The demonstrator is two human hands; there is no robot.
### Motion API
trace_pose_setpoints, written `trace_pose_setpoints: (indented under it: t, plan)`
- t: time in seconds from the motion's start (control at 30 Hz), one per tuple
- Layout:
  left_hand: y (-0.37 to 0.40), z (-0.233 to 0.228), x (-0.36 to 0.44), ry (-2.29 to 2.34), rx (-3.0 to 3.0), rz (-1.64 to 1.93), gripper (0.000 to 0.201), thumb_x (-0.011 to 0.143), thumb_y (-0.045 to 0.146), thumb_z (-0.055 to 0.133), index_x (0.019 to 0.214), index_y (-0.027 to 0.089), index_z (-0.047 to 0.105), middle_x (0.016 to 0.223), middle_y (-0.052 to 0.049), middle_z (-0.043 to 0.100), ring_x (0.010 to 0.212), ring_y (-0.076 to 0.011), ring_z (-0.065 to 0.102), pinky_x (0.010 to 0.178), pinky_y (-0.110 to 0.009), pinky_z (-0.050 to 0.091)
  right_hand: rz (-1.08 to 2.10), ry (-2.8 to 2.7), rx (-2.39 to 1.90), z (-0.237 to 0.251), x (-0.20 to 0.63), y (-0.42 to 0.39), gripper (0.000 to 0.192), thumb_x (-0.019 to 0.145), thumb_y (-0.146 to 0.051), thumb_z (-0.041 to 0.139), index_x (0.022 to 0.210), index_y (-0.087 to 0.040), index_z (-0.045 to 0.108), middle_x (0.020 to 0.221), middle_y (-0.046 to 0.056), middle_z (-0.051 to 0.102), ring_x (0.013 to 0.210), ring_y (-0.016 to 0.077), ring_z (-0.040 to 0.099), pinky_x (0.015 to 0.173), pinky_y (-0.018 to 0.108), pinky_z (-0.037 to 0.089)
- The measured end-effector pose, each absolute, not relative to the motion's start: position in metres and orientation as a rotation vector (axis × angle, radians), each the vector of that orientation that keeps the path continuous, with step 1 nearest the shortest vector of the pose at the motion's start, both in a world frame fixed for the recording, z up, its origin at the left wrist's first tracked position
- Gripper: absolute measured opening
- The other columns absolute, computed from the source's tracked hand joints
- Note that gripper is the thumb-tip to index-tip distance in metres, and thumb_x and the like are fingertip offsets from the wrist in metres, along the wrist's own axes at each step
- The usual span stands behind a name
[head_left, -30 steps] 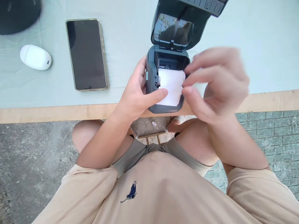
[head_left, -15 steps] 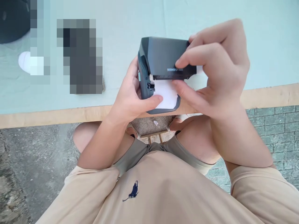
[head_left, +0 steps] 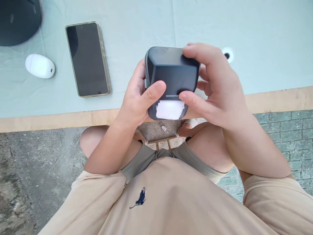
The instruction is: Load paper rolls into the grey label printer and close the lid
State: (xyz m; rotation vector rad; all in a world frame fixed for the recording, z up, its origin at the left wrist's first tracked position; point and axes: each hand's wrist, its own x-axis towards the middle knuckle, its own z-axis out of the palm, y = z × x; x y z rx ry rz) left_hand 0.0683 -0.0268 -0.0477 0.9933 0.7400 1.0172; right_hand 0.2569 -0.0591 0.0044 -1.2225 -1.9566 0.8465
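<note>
A dark grey label printer point(head_left: 171, 73) stands at the near edge of the table, its lid down. White label paper point(head_left: 170, 110) sticks out of its front slot. My left hand point(head_left: 140, 98) wraps the printer's left side, with the thumb pressed on the lid's front. My right hand point(head_left: 216, 88) grips the right side, fingers over the top of the lid and thumb at the front edge just above the paper.
A smartphone point(head_left: 86, 58) lies screen up to the left on the pale green tablecloth point(head_left: 269, 42). A white oval device point(head_left: 39, 66) and a dark round object point(head_left: 17, 19) sit further left. A small white ring-shaped piece point(head_left: 228, 54) lies behind my right hand.
The printer's lid went from fully open to shut over the paper. My right hand pushed it down, and my left thumb moved from the paper onto the lid.
</note>
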Motion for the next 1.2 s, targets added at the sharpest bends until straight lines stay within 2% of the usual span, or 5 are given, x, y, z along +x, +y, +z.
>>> trace_pose_setpoints:
  t: [0.43, 0.67, 0.9, 1.07, 1.2]
  plan:
    - [-0.026, -0.039, 0.067, 0.648, 0.77, 1.017, 0.04, 0.098, 0.053, 0.047, 0.101, 0.02, 0.072, 0.102, -0.007, 0.074, 0.13, -0.0286, 0.059, 0.107, -0.04, 0.051, 1.002, -1.687, -1.23, -0.01, 0.255, -0.056, 0.043, 0.095, -0.036, 0.054, 0.136, -0.027, 0.044, 0.145, 0.003, 0.045, 0.137, 0.0184, 0.048, 0.086, 0.023, 0.061]
    - [-0.025, -0.041, 0.069, 0.648, 0.719, 1.056, 0.048, 0.103, 0.049, 0.038, 0.106, 0.016, 0.073, 0.104, -0.006, 0.076, 0.133, -0.0255, 0.057, 0.108, -0.037, 0.051, 1.013, -1.687, -1.201, -0.009, 0.253, -0.058, 0.047, 0.095, -0.041, 0.052, 0.14, -0.031, 0.045, 0.151, -0.001, 0.043, 0.092, 0.0063, 0.063, 0.095, 0.028, 0.061]
    - [-0.022, -0.041, 0.06, 0.561, 0.723, 1.024, 0.043, 0.101, 0.045, 0.04, 0.094, 0.017, 0.073, 0.1, -0.009, 0.076, 0.12, -0.0277, 0.063, 0.096, -0.037, 0.054, 0.946, -1.8, -1.142, -0.003, 0.255, -0.06, 0.058, 0.088, -0.031, 0.06, 0.145, -0.03, 0.046, 0.152, 0.005, 0.036, 0.137, 0.021, 0.047, 0.091, 0.028, 0.064]
    - [-0.022, -0.04, 0.059, 0.598, 0.688, 1.096, 0.035, 0.101, 0.029, 0.043, 0.091, 0.015, 0.074, 0.09, -0.004, 0.074, 0.085, -0.0145, 0.067, 0.079, -0.028, 0.056, 0.87, -1.902, -1.124, -0.001, 0.256, -0.06, 0.065, 0.086, -0.034, 0.064, 0.147, -0.031, 0.043, 0.145, 0.007, 0.038, 0.13, 0.0199, 0.052, 0.087, 0.028, 0.066]
    - [-0.024, -0.034, 0.065, 0.613, 0.654, 0.996, 0.046, 0.098, 0.052, 0.043, 0.096, 0.016, 0.071, 0.099, -0.01, 0.073, 0.111, -0.025, 0.067, 0.097, -0.038, 0.056, 0.768, -1.952, -1.185, 0.001, 0.26, -0.058, 0.066, 0.085, -0.038, 0.067, 0.146, -0.031, 0.043, 0.146, 0.006, 0.043, 0.134, 0.0213, 0.05, 0.084, 0.025, 0.067]
